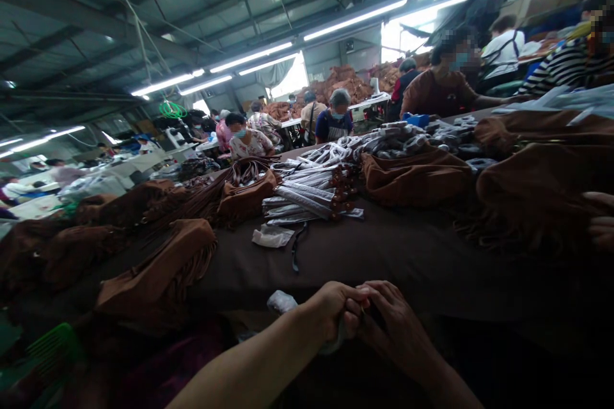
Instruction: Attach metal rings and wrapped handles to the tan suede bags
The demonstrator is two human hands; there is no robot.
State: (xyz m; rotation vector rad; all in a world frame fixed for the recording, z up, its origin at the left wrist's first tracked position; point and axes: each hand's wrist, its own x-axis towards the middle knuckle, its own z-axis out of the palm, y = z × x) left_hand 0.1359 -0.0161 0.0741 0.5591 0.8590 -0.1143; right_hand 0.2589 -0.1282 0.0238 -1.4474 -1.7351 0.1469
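Note:
My left hand (336, 316) and my right hand (391, 326) meet at the near edge of a dark worktable (407, 255). Both are closed, fingers pinched together against each other. A bit of pale material shows under my left fist; what the fingers grip is too small and dark to name. A crumpled white scrap (282, 300) lies just left of my left wrist. Beyond the hands lies a pile of wrapped straps (307, 195) with brown ends.
Brown fringed suede bags (160, 268) lie heaped at the left, centre (415, 172) and right (542, 185). Another person's fingers (602, 220) rest at the right edge. Several seated workers (336, 116) sit behind the table. A green plastic basket (48, 351) sits at lower left.

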